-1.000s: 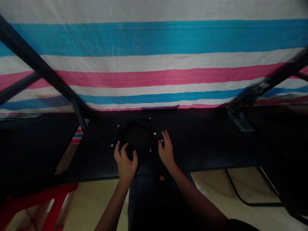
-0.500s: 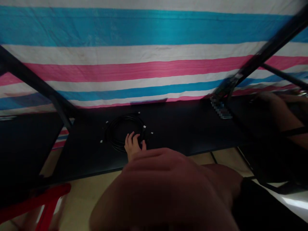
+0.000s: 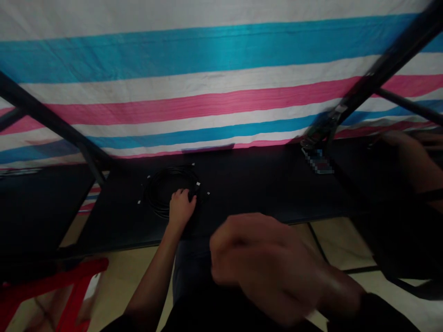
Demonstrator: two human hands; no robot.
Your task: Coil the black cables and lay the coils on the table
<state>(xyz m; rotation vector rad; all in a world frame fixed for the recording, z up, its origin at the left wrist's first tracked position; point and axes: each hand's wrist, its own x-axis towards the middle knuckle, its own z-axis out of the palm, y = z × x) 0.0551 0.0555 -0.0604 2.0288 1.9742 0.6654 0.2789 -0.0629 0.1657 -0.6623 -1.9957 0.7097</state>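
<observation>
Nearest the eye, the person's right hand [image 3: 263, 265] hangs in front of the worktop's near edge, blurred, its fingers curled in so that its grip looks closed; nothing shows in it, though the inside of the fist is hidden. Farther in, the left hand [image 3: 182, 206] reaches over the worktop [image 3: 258, 184], palm down, fingers bent over the near right part of a coil of black cable [image 3: 151, 193]. Whether that left grip is closed on a strand cannot be told, as the fingertips are hidden. The coil lies flat on the worktop, a ring with no clear long axis, and most of it spreads to the left of the left grip and beyond it. Seen from the right grip, it lies ahead and off to the left, well apart, so the left hand is much the nearer. Small white tips [image 3: 198, 184] stick out around the ring, one of them just beyond the left thumb. On the far right part of the worktop lies a flat, pixelated thing [image 3: 318, 161], and past it, at the right edge, another person's hand [image 3: 398, 138]. A striped sheet [image 3: 221, 48] hangs behind everything.
</observation>
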